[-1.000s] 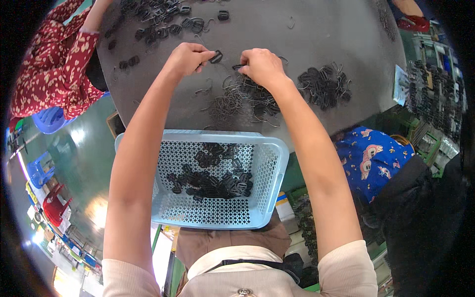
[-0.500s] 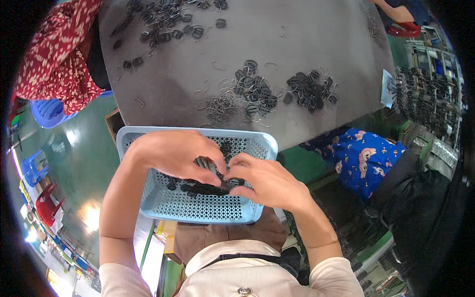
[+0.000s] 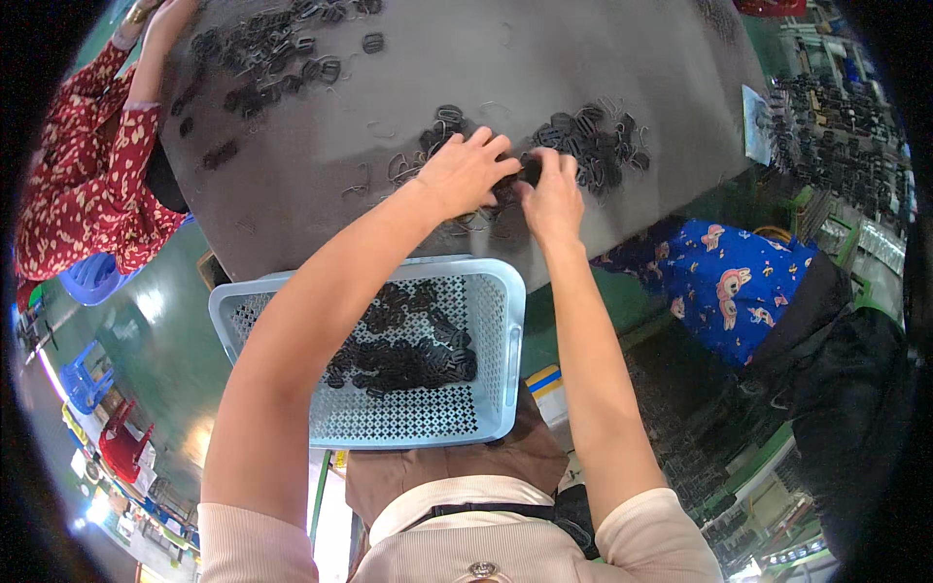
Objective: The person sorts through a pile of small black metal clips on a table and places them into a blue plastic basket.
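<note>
On the grey table (image 3: 641,53), a heap of black plastic buckles (image 3: 449,117) mixed with thin metal hooks lies under my hands. My left hand (image 3: 465,177) reaches over it, palm down with fingers spread, touching the pieces. Facing it, my right hand (image 3: 556,199) curls its thumb and fingers round some black buckles (image 3: 528,170); how many is hidden. A light blue plastic basket (image 3: 513,335) rests against the table edge above my lap. Black buckles (image 3: 413,364) lie in a band across its perforated floor, partly covered by my left forearm.
Right of my hands sits another pile of black buckles (image 3: 598,141), and a larger one (image 3: 262,63) spreads over the far left. A person in a red patterned sleeve (image 3: 136,185) is at the left edge. Blue printed cloth (image 3: 729,287) lies at right.
Both my hands have moved from inside the basket forward to the heap on the table. The buckles in the basket are now uncovered. The other person's arms have come up at the far left.
</note>
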A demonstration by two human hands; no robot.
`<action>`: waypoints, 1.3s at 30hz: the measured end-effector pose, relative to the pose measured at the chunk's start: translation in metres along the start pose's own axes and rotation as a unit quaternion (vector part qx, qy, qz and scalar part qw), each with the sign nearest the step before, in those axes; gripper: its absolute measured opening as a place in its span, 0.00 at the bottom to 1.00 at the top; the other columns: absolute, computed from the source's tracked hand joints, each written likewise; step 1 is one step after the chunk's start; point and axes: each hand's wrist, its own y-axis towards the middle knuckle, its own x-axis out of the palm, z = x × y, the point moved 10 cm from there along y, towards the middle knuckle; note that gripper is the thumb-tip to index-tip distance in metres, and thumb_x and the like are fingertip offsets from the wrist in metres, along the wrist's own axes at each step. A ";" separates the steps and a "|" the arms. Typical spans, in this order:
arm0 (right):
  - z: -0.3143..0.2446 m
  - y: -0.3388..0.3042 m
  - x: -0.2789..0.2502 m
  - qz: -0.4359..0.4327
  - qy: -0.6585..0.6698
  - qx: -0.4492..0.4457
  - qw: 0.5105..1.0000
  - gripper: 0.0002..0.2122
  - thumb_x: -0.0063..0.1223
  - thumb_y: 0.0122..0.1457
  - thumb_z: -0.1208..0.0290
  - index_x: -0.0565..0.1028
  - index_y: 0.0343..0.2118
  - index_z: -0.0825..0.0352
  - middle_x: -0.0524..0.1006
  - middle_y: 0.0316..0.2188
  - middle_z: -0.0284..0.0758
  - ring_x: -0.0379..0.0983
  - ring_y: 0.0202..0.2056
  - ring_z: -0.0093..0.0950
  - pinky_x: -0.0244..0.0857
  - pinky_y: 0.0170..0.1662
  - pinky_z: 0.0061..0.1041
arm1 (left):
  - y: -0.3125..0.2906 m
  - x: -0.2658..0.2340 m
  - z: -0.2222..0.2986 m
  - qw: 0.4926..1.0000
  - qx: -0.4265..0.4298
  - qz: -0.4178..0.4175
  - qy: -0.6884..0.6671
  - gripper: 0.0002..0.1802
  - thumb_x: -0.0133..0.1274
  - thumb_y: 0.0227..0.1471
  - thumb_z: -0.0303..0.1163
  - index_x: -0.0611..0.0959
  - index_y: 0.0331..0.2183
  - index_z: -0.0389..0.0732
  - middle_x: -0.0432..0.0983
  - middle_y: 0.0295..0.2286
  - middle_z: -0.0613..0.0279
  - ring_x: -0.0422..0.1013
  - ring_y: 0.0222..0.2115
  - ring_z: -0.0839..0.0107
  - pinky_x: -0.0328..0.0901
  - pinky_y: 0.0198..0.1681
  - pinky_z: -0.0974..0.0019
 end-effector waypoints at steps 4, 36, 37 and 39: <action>-0.010 0.014 0.003 0.037 0.051 -0.068 0.996 0.14 0.57 0.43 0.74 0.69 0.34 0.63 0.67 0.36 0.38 0.67 0.39 0.38 0.63 0.38 0.34 | 0.004 -0.010 -0.040 0.997 -0.066 0.031 0.001 0.16 0.54 0.40 0.36 0.74 0.35 0.48 0.68 0.33 0.64 0.67 0.37 0.63 0.65 0.37 0.64; -0.089 0.093 0.048 -0.289 0.406 0.007 0.867 0.13 0.55 0.48 0.66 0.73 0.35 0.68 0.72 0.22 0.30 0.68 0.25 0.23 0.58 0.24 0.19 | -0.050 -0.065 -0.132 0.942 -0.277 0.182 -0.054 0.16 0.54 0.43 0.37 0.74 0.36 0.43 0.72 0.31 0.60 0.69 0.33 0.62 0.64 0.35 0.63; -0.084 0.083 0.037 -0.308 0.536 0.015 0.786 0.12 0.56 0.47 0.67 0.74 0.33 0.67 0.70 0.20 0.28 0.67 0.24 0.19 0.57 0.22 0.16 | -0.043 -0.065 -0.127 0.948 -0.256 0.191 -0.019 0.17 0.55 0.42 0.36 0.73 0.37 0.43 0.71 0.32 0.61 0.69 0.35 0.60 0.64 0.36 0.62; -0.068 0.073 0.021 -0.304 0.643 0.036 0.702 0.10 0.57 0.46 0.67 0.74 0.30 0.67 0.69 0.18 0.26 0.65 0.23 0.17 0.56 0.21 0.14 | -0.033 -0.051 -0.130 0.955 -0.264 0.136 -0.019 0.20 0.55 0.41 0.35 0.72 0.39 0.44 0.70 0.33 0.61 0.67 0.37 0.61 0.63 0.37 0.61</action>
